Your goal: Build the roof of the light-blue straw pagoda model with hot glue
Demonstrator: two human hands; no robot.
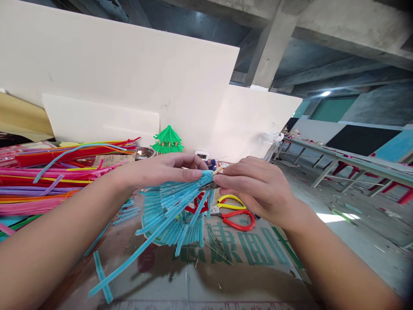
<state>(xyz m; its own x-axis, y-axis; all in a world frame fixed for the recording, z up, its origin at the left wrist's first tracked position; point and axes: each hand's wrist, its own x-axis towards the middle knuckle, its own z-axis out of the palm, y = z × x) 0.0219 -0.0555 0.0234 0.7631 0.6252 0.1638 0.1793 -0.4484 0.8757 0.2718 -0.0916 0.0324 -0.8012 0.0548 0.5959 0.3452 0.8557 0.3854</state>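
A fan-like roof of light-blue pipe cleaners (pixel 176 200) hangs over the table, with one long strand trailing to the lower left. My left hand (pixel 171 170) is closed on its upper edge, thumb and fingers pinching the blue strands. My right hand (pixel 258 185) is closed at the right end of the blue piece. A short pale stick (pixel 218 170) and a dark metal tip (pixel 209 186) show at its fingertips; what it grips is mostly hidden. Under the piece, a red part (pixel 198 204) shows among the strands. Scissors (pixel 237 213) with yellow and red handles lie just behind.
Bundles of coloured pipe cleaners (pixel 48 176) fill the left side. A green pipe-cleaner roof (pixel 168 140) stands at the back before a white board (pixel 129 64). Cut blue pieces (pixel 102 275) lie front left. A lidded clear jar (pixel 270 144) stands at the back right.
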